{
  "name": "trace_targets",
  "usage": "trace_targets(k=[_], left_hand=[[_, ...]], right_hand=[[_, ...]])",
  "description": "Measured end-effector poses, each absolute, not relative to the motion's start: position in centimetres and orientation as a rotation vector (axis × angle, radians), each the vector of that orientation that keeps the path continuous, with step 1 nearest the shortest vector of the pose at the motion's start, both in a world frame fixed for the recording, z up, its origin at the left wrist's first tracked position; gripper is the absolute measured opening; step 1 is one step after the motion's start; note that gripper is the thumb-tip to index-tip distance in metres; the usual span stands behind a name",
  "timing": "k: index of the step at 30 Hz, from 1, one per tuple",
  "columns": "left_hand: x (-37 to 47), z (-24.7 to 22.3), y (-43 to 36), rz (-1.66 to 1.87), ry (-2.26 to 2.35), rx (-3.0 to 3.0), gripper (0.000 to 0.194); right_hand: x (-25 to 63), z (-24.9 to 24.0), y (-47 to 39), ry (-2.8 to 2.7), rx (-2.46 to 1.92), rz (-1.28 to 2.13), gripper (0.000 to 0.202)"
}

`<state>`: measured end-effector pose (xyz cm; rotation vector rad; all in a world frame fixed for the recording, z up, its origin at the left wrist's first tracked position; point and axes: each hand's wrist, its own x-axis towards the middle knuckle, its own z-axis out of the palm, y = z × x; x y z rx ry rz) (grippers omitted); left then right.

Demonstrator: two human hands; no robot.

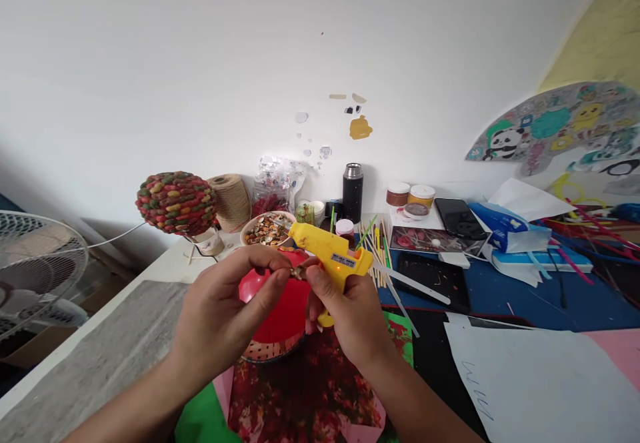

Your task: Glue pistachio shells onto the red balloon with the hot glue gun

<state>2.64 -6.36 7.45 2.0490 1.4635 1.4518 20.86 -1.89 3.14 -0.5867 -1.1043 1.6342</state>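
Observation:
My right hand (357,316) is wrapped around a yellow hot glue gun (327,248), its nozzle pointing up and left, with a pale glue stick (415,283) out of its back. My left hand (227,303) is closed in a pinch on a small brown piece (299,272), perhaps a shell. The right thumb and fingertips meet the same piece; its far side is hidden. Just behind the hands, a red balloon (277,313) rests in a woven basket (273,351). Beyond it stands a bowl of small shell-like pieces (267,228).
A ball covered in painted pieces (175,203) stands at the left, beside a twine spool (230,199). A black flask (353,193), paint jars (398,194) and a phone (460,219) line the back. Paint-stained paper (305,389) lies in front; a fan (37,276) stands far left.

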Motion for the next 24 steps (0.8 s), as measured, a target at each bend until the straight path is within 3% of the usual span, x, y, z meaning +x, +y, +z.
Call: trace_targets(k=[10, 15, 24], left_hand=[[2.7, 7.9, -7.1, 1.584, 1.53, 1.953, 0.015], [2.1, 7.9, -7.3, 1.254, 1.49, 2.091, 0.03], [2.7, 8.5, -6.9, 1.363, 1.594, 2.015, 0.016]], right_hand=[[20.8, 3.5, -1.6, -1.086, -0.651, 1.586, 0.046], [21.2, 3.6, -1.3, -1.078, -0.69, 1.519, 0.046], [20.8, 3.0, -2.2, -1.212, -0.739, 1.351, 0.029]])
